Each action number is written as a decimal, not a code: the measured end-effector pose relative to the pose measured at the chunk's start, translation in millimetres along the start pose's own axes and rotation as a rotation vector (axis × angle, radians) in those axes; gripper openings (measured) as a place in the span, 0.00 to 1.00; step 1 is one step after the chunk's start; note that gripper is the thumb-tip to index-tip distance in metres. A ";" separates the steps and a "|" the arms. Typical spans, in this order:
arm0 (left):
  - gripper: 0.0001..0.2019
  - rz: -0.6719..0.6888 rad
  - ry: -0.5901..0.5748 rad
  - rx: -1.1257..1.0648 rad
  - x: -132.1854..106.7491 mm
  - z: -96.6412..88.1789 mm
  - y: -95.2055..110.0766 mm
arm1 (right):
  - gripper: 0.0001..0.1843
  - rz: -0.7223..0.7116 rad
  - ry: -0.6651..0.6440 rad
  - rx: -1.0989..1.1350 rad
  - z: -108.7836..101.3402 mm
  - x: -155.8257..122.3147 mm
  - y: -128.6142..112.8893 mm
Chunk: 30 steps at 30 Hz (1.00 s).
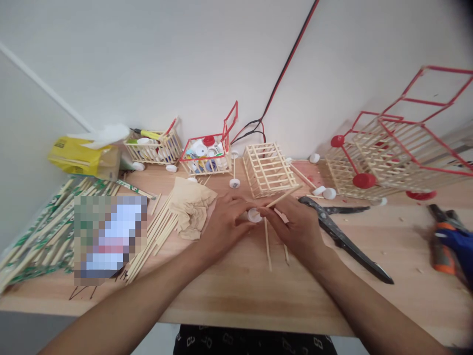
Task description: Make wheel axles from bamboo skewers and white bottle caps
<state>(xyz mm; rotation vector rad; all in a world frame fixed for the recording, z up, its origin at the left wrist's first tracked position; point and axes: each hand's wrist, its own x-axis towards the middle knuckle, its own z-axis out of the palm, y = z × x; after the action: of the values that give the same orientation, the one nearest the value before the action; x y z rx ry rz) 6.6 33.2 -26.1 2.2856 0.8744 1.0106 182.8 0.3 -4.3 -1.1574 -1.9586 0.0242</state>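
My left hand [225,224] and my right hand [297,227] meet at the middle of the wooden table [240,291]. Between their fingertips sits a white bottle cap [254,215], pinched by the left fingers. My right hand grips a thin wooden stick [283,196] that points up and right from the cap. More loose sticks [267,244] lie on the table under and between my hands. A small stick cage [266,168] stands just behind my fingers.
Black scissors [343,236] lie right of my right hand. Pliers with orange and blue handles [449,244] rest at the far right. Red-framed stick carts [399,148] stand at the back right, cap-filled baskets [207,155] at the back, crumpled paper [192,207] and chopstick packs [40,231] at left.
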 end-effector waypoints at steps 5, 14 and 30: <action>0.16 -0.012 -0.011 0.000 0.8 -0.2 1.5 | 0.05 -0.006 0.003 -0.006 -0.5 0.1 0.0; 0.22 -0.042 -0.018 -0.019 2.4 -3.1 2.3 | 0.05 0.129 0.045 0.023 -2.0 -2.0 2.9; 0.21 -0.071 -0.040 -0.092 4.8 -6.7 5.4 | 0.06 0.137 0.028 0.076 -3.9 -3.6 2.8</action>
<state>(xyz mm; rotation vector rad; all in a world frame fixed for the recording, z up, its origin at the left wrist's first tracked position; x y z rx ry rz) 5.8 34.1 -16.3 2.1749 0.8683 0.9510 188.2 -2.2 -5.3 -1.2329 -1.8358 0.1527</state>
